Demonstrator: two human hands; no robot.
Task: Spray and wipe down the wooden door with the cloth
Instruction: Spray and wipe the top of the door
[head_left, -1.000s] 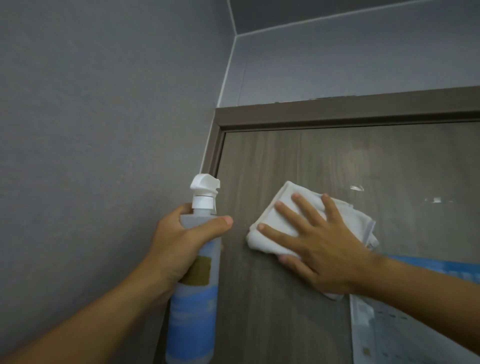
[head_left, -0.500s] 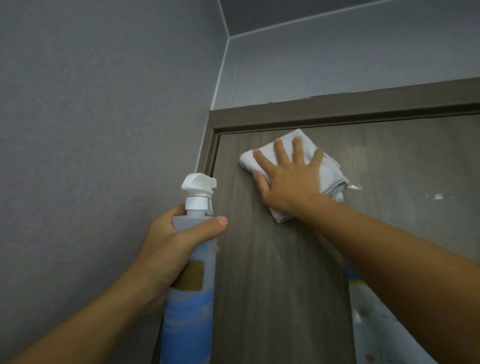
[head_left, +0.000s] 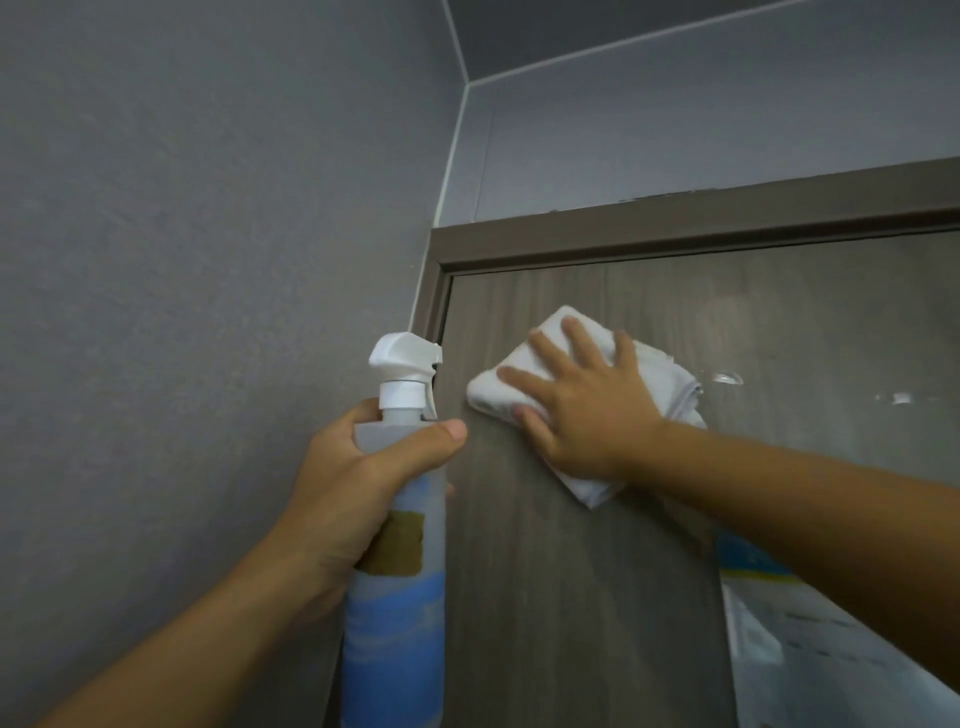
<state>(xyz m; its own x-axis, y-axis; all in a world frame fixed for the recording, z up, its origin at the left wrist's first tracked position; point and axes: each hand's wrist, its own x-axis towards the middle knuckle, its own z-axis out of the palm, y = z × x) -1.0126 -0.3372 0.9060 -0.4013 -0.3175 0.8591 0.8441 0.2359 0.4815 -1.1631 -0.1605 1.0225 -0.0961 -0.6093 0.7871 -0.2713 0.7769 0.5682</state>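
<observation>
Beside the right hand (head_left: 582, 410), spread flat on one cloth (head_left: 524, 374) against the door (head_left: 545, 597), the left hand (head_left: 358, 488) grips one bottle (head_left: 395, 613); a poster (head_left: 810, 649) hangs below the right forearm.

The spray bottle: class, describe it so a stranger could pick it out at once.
Start at the brown wood-grain door and go to its left edge, beside the grey wall. There the left hand grips an upright translucent spray bottle. Its white trigger head and blue label distinguish it from the folded white cloth.
</observation>
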